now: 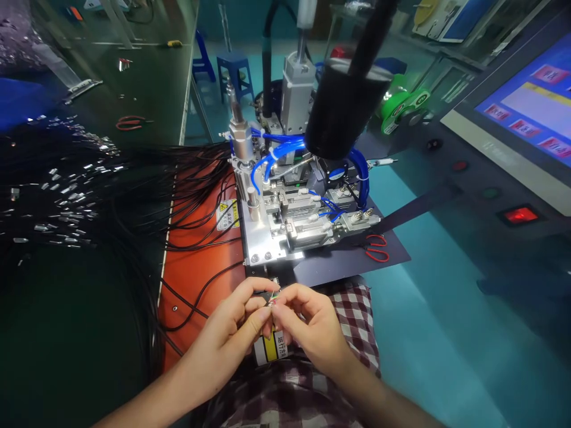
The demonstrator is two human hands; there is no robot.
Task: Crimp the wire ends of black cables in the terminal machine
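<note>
In front of the machine, close to my lap, my two hands meet fingertip to fingertip. Thin coloured wires (275, 298), with green and red showing, stick out between the fingers. My left hand (232, 326) is closed on them, thumb against fingers. From the other side my right hand (312, 321) pinches the same wires. The fingers cover most of what they hold. Just beyond the fingertips stands the metal machine (267, 238) with blue air hoses (285, 145). A black cable (200, 297) runs toward my left hand, its end out of sight.
Black cables with shiny metal ends (57, 196) lie heaped on the left table. Red-handled pliers (131, 123) rest behind them. Red-handled scissors (377, 248) lie right of the machine. A black cylinder (343, 107) hangs overhead. A control screen (535, 101) stands at right.
</note>
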